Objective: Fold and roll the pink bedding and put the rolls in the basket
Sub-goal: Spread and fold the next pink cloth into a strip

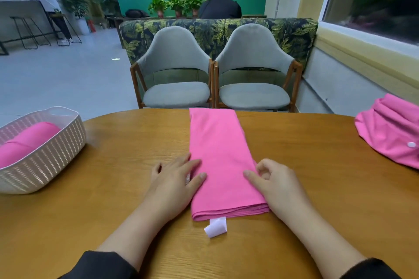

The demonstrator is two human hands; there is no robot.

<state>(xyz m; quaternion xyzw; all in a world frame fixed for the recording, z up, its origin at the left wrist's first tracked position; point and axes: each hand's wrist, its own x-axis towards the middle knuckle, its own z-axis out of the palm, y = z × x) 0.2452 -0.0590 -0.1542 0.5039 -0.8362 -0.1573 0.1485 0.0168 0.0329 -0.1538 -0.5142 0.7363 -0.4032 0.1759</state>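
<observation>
Hands (174, 179) beside folded pink strip (223, 161)

Folded pink strip (221, 161) runs down mid-table (127, 142) from far edge toward near edge, splitting the top into two lanes. Left lane: bare wood up to the basket (48, 154) at the left edge, which already has one roll (25, 140) inside. Right lane: bare wood until the loose pink heap (392, 131) at the right edge. White tag (216, 229) sticks out near the strip's near end. Two chairs (213, 70) block the far edge.
</observation>
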